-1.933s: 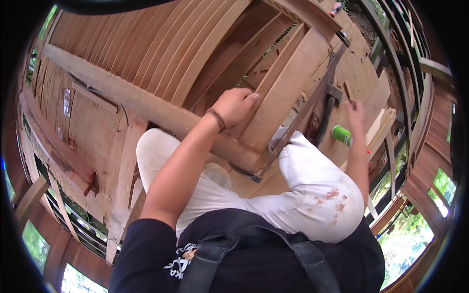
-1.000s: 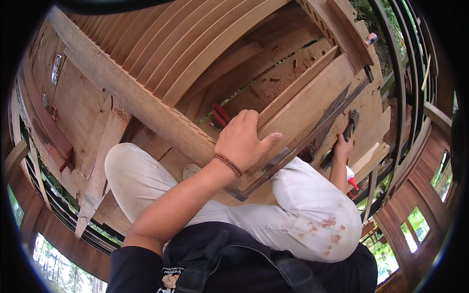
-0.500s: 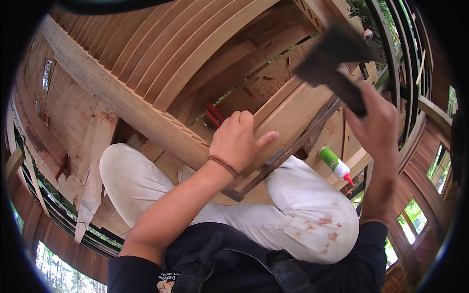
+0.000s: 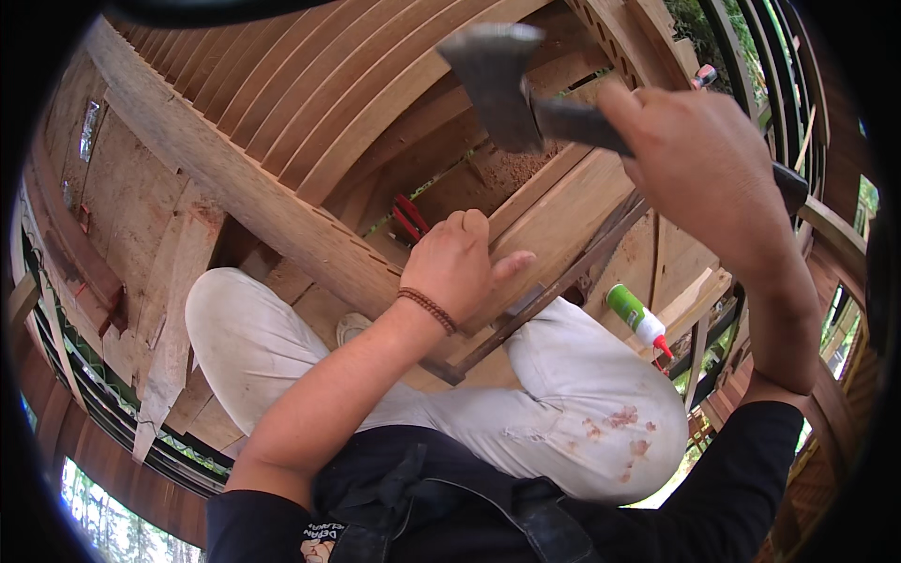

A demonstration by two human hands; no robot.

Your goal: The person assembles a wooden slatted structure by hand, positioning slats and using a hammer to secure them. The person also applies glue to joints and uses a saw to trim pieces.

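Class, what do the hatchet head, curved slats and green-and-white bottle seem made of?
Hatchet head: probably steel, dull and dark with a brighter edge. Curved slats: wood, by their brown tone; matte, apparently unvarnished. Bottle: likely smooth plastic, judging by shape and red nozzle.

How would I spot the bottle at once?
Start from the person's white trousers. Beyond the right leg, beside brown boards, is a small bottle. Green and white with a red nozzle, it stands out from those plain boards.
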